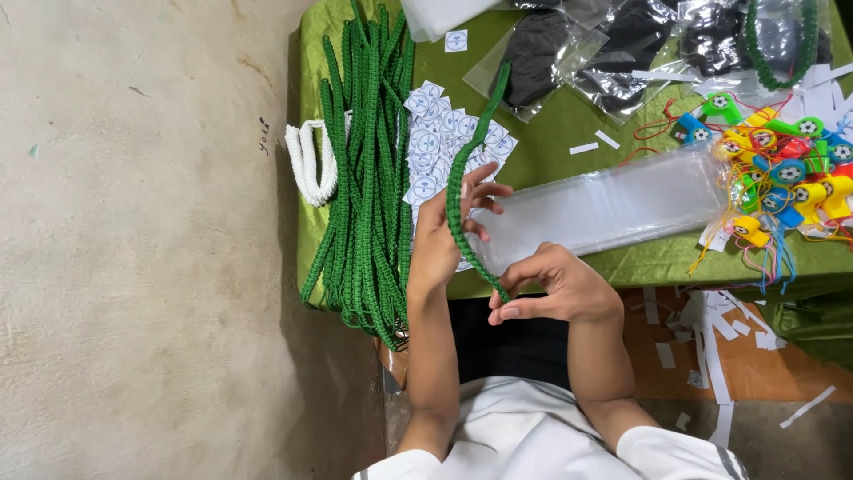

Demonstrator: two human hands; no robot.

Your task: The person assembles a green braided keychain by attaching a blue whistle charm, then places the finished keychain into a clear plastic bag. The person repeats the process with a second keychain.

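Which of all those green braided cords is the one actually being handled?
The single green cord stretched between the left hand and right hand, running up over the round stickers. The other green cords lie piled at the table's left.

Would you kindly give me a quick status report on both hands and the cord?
Left hand and right hand both gripping one green braided cord. Clear sleeve stack just beyond. Nothing obstructing.
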